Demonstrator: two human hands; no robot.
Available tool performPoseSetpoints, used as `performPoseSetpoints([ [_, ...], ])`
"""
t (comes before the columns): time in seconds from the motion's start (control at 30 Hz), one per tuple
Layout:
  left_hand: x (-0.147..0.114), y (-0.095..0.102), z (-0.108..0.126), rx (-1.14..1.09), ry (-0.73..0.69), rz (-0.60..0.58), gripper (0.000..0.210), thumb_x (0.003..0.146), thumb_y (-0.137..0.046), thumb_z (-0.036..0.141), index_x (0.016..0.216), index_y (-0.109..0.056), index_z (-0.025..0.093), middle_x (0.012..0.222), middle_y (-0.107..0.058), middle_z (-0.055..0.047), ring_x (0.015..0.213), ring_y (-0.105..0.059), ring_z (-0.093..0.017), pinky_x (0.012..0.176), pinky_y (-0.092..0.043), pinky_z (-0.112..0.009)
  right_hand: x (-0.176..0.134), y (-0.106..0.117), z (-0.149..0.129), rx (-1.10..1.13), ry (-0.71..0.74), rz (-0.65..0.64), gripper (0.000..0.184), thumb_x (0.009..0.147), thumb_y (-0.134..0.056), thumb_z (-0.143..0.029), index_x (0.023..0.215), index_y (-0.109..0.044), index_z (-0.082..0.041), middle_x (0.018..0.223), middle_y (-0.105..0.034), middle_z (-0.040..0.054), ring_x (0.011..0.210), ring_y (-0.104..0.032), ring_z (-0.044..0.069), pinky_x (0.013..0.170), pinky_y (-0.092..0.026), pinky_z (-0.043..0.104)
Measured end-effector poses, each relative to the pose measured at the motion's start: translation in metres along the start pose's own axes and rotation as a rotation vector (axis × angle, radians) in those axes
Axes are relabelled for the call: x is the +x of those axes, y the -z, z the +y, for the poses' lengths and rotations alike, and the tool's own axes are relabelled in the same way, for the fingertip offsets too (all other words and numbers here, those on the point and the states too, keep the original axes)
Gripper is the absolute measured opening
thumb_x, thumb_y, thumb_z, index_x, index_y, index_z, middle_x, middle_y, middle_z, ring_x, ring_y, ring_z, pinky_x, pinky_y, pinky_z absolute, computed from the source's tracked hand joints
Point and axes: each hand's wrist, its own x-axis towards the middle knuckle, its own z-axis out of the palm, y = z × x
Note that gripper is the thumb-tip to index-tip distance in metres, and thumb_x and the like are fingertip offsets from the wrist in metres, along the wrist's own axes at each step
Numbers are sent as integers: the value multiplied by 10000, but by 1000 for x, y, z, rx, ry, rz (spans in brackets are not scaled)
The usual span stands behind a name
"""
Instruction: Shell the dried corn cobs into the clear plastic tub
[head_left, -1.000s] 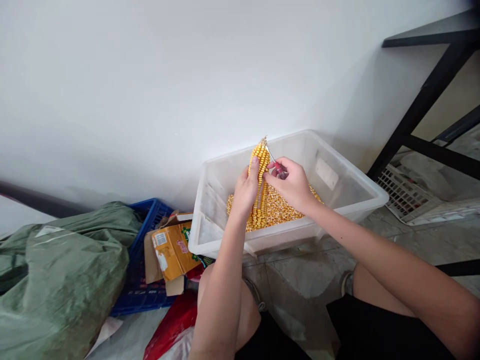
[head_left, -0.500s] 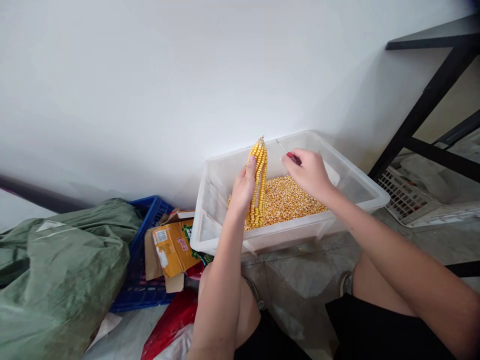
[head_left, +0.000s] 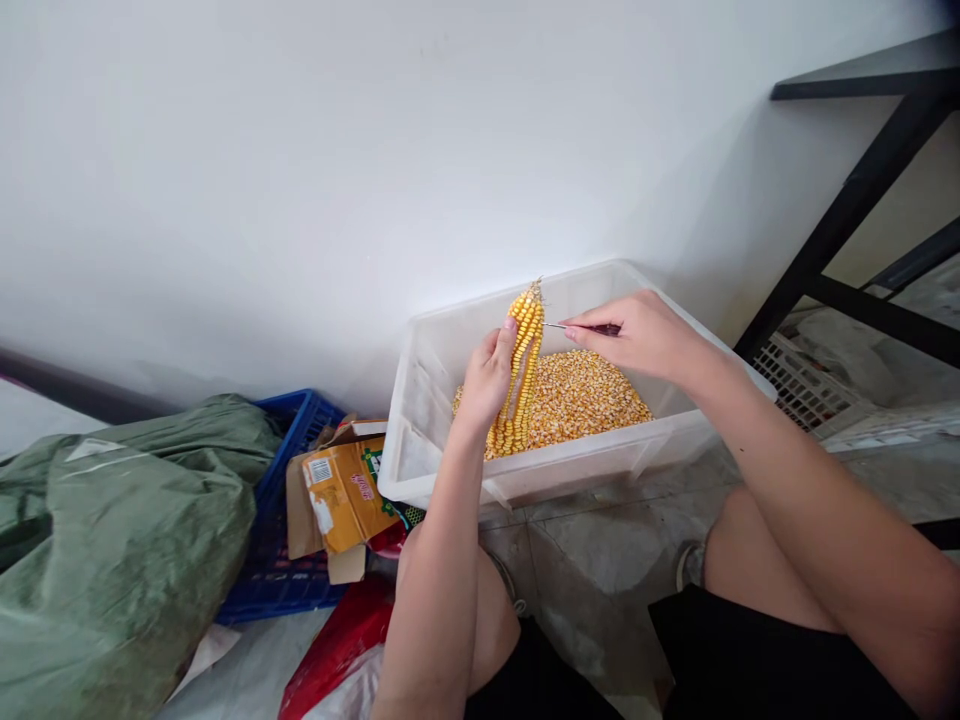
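1. Left hand (head_left: 487,377): closed around the corn cob (head_left: 526,360), thumb raised; cob extends above and below it.
2. Right hand (head_left: 641,335): back upward, grasping a slim tool (head_left: 604,329), tip leftward at the cob.

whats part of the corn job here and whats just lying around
Job, apparently:
Yellow ear of corn, in the left hand
Thin metal tool with dark red handle, in the right hand
Translucent white plastic tub
Loose yellow kernels inside it

Lying about:
Crumpled green sack or sheet
Blue plastic crate
Opened orange cardboard box
Red plastic bag
White plastic basket
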Motion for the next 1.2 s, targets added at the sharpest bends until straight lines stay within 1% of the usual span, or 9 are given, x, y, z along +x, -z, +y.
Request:
performPoseSetpoints([
  [0.1,-2,-1,3,48,-12,4,551,938,-368,662,788,-593,182,794,-614,-49,864,-596,-229,830,-446,-336,-1,1,-2,-10,9,-8,299,878,-609,-438,848,-788,-200,553,-611,11,534,-388,122,556,-242,314],
  [0.2,-5,-2,4,108,-15,24,557,944,-354,655,784,-597,180,795,-621,-53,817,-579,-220,802,-434,-339,-5,6,-9,-55,23,-42,308,885,-605,-418,700,-740,-212,481,-524,-12,504,-331,111,555,-219,315],
  [0.3,-9,-4,5,172,-9,25,504,892,-478,659,827,-622,181,782,-627,-50,747,-556,-204,707,-413,-320,-10,13,-20,-142,32,-60,389,902,-579,-422,579,-659,-220,423,-392,-36,460,-255,99,543,-191,317],
  [0.37,-11,-4,6,198,-13,17,460,833,-590,640,854,-630,182,782,-629,-47,714,-542,-192,657,-393,-307,-13,16,-26,-191,31,-55,420,900,-578,-441,545,-622,-220,409,-343,-32,448,-252,104,538,-186,326],
  [0.47,-12,-4,7,220,-33,26,429,790,-662,608,841,-624,183,766,-619,-41,686,-523,-177,623,-374,-299,-16,17,-31,-257,30,-60,431,905,-572,-441,539,-604,-216,414,-361,-13,445,-273,115,542,-188,341],
  [0.67,-13,-4,5,272,-56,53,408,779,-680,591,807,-601,192,717,-581,-26,650,-483,-162,604,-350,-304,-17,17,-30,-335,26,-104,389,929,-537,-403,603,-646,-220,425,-406,-2,445,-287,122,554,-180,342],
  [0.83,-14,-4,6,252,-71,48,410,772,-686,592,806,-607,191,705,-583,-30,654,-490,-169,614,-354,-307,-18,16,-32,-372,39,-96,402,925,-523,-378,566,-597,-214,445,-451,10,447,-289,122,548,-183,346],
  [1.07,-14,-3,9,399,-99,19,404,821,-632,602,846,-609,200,700,-593,-29,641,-513,-175,614,-378,-320,-19,13,-32,-314,30,-66,446,913,-556,-410,517,-540,-205,431,-409,18,453,-267,125,558,-173,341],
  [1.2,-15,-3,11,432,-112,25,426,814,-625,629,821,-594,204,676,-579,-22,614,-487,-166,603,-357,-321,-18,12,-33,-347,39,-67,450,914,-552,-386,505,-523,-200,434,-410,16,450,-250,118,552,-171,341],
])
